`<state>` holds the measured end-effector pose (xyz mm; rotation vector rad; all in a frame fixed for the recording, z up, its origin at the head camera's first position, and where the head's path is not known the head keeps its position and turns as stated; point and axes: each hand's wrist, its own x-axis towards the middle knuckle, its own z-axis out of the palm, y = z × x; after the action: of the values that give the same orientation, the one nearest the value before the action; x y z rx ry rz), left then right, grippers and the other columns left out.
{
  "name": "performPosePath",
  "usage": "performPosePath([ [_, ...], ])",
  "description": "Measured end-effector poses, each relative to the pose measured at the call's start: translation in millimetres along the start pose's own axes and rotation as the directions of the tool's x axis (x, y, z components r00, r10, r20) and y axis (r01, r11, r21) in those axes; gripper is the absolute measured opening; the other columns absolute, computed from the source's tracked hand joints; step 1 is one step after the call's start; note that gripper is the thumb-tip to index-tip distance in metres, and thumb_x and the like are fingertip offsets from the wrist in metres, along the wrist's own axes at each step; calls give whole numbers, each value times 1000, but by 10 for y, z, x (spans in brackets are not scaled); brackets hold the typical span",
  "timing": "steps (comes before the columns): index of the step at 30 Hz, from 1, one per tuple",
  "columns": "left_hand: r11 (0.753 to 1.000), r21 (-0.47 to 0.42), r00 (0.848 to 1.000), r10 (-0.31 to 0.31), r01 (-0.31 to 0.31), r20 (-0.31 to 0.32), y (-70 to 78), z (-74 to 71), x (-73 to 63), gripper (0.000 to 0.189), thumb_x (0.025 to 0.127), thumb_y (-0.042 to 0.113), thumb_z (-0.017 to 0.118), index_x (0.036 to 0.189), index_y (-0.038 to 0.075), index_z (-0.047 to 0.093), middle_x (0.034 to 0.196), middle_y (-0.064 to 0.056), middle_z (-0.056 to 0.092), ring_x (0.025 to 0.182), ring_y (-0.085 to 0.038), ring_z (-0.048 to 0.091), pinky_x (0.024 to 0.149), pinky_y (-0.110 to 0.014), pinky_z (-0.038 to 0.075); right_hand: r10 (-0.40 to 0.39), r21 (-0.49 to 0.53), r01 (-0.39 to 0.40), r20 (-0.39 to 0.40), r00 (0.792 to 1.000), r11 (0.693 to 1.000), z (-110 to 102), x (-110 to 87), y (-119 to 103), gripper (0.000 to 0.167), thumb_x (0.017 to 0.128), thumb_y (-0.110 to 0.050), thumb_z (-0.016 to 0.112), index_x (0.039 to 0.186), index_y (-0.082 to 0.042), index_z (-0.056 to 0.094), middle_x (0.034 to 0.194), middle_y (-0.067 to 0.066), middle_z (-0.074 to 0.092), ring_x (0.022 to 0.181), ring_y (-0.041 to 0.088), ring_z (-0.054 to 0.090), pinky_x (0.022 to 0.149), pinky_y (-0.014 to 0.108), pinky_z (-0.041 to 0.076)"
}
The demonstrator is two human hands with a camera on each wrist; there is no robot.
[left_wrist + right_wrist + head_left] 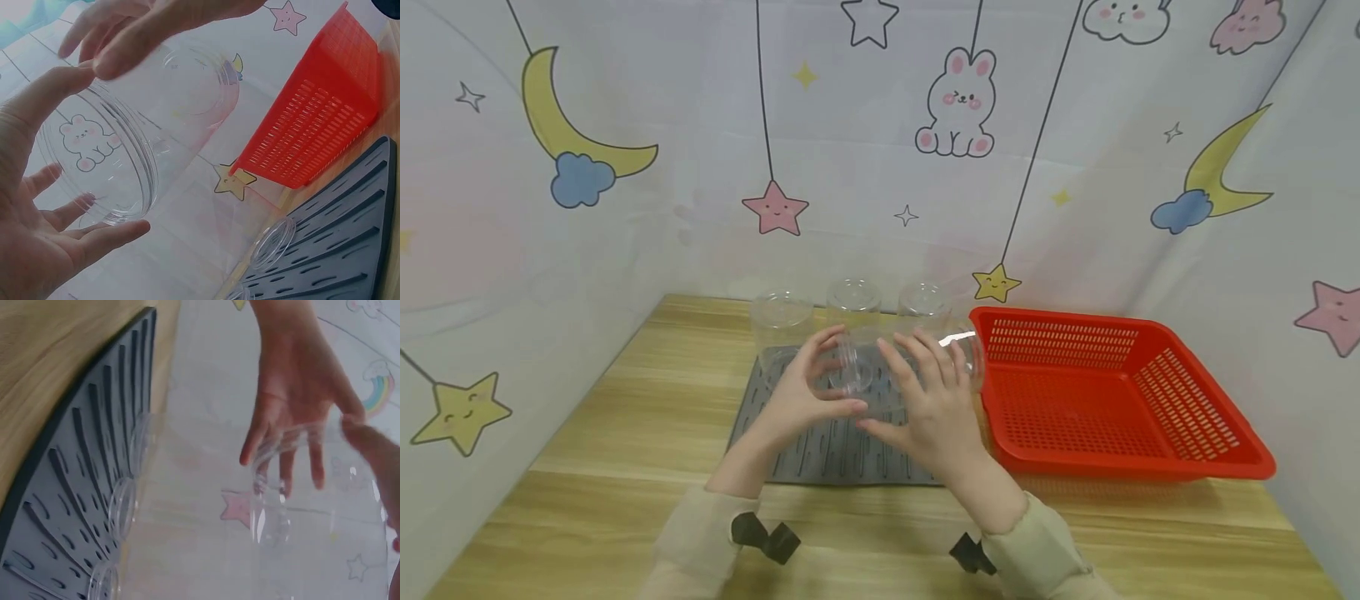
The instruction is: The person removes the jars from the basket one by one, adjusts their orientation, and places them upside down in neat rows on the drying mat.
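A clear plastic jar lies sideways in the air between my two hands, its threaded mouth toward the left. My left hand holds it at the mouth end, thumb and spread fingers around the rim, as the left wrist view shows. Around the jar's body my right hand curves its fingers, with the thumb underneath. Behind and below, three similar clear jars stand on a grey ridged mat: a left one, a middle one and a right one.
A red perforated plastic basket sits on the right of the wooden table, close beside the mat. A white cloth printed with cartoons hangs behind and along both sides.
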<state>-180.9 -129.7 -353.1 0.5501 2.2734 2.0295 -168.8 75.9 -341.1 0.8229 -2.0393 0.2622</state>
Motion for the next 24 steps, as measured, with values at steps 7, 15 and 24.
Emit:
performPosePath([
  [7, 1000, -14, 999, 11, -12, -50, 41, -79, -13, 99, 75, 6, 83, 153, 20, 25, 159, -13, 21, 141, -41, 34, 97, -50, 52, 230, 275, -182, -152, 961, 944, -48, 61, 204, 75, 86, -55, 67, 131, 2, 50, 131, 21, 53, 132, 40, 41, 113, 63, 27],
  [15, 998, -58, 997, 12, -16, -70, 17, -135, -10, 99, 74, 3, 82, 153, 25, 26, 160, -10, 18, 144, -41, 27, 101, -54, 47, 617, 637, -539, 124, 777, 551, -60, 5, 371, 86, 85, -45, 72, 151, -10, 29, 156, 8, 31, 145, 26, 26, 118, 58, 23],
  [24, 997, -68, 996, 36, -42, -82, 11, -150, -9, 99, 74, 2, 81, 152, 24, 26, 160, -8, 19, 145, -42, 24, 105, -58, 43, 662, 820, -568, 463, 589, -68, 41, -70, 411, 112, 79, -44, 80, 157, -18, 4, 164, 4, 12, 151, 24, 13, 121, 51, 20],
])
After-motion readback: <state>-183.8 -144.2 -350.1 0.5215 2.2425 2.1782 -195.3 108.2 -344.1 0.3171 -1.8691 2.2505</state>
